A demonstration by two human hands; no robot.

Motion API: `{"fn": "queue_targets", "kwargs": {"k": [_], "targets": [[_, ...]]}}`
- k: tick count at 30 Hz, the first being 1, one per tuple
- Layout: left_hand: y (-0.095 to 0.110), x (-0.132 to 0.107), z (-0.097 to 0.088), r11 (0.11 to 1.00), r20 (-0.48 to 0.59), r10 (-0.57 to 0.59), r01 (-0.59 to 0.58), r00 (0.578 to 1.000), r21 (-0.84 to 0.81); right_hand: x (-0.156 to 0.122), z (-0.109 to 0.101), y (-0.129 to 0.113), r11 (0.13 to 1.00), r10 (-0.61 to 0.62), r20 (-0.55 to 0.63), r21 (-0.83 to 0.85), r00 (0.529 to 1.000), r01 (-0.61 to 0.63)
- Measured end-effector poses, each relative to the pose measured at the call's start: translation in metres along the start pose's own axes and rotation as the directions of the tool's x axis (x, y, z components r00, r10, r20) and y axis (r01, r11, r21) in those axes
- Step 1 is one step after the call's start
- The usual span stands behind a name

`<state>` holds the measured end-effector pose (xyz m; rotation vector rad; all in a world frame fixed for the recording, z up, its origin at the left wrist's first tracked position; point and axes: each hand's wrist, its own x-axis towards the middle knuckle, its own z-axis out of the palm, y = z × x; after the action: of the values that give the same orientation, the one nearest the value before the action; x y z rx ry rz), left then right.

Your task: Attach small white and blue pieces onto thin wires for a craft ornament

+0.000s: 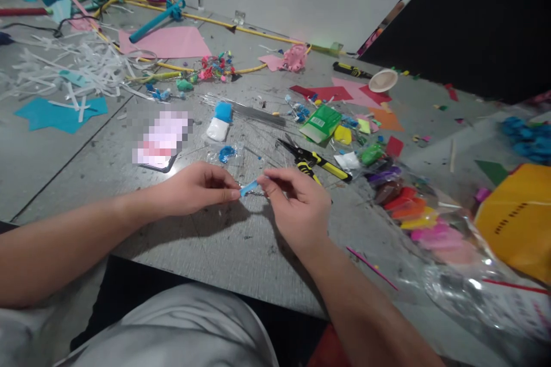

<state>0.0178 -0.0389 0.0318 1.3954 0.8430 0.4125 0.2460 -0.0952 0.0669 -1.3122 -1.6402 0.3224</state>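
Observation:
Between my two hands, just above the floor, stretches a small light-blue strip (249, 188) that looks soft, perhaps modelling clay. My left hand (200, 188) pinches its left end between thumb and fingertips. The other end sits in the pinch of my right hand (297, 200). Thin wire shows right beside the strip, partly hidden by the fingers. Beyond my hands lies a clear wrapper with a blue lump (227, 153). A blue-and-white packet (219, 121) rests farther back, and yellow-black pliers (316, 161) lie beyond my right hand.
To the left lies a phone (162, 140) with its screen lit. Thin metal wires (253, 112) lie behind the packet. White paper strips (90, 66) are heaped at the back left. On the right are a bag of coloured clay packs (413, 212) and a yellow package (516, 221).

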Motion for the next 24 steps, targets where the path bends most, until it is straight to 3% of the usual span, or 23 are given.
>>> {"fn": "queue_targets", "kwargs": {"k": [5,10,16,21,24], "targets": [[0.001,0.002,0.004,0.997,-0.014,0.036,-0.037,0.999,-0.073,-0.003,0.003,-0.008,0.985,-0.033,0.126,0.169,0.992,0.011],[0.001,-0.002,0.005,0.993,-0.005,0.059,-0.06,0.998,-0.102,-0.006,0.007,-0.006,0.996,-0.021,0.156,0.092,0.988,0.006],[-0.002,0.0,0.006,0.99,0.025,0.092,-0.089,0.995,-0.11,-0.011,0.008,-0.005,0.984,-0.13,0.187,-0.1,0.974,0.151],[-0.004,0.002,0.008,0.995,-0.016,0.101,-0.101,0.995,-0.007,-0.003,0.004,0.001,0.97,-0.067,0.095,-0.229,0.993,0.088],[-0.005,0.004,0.007,0.996,-0.028,0.083,-0.082,0.996,0.036,0.003,0.0,0.002,0.99,-0.011,0.053,-0.143,0.999,0.018]]}}
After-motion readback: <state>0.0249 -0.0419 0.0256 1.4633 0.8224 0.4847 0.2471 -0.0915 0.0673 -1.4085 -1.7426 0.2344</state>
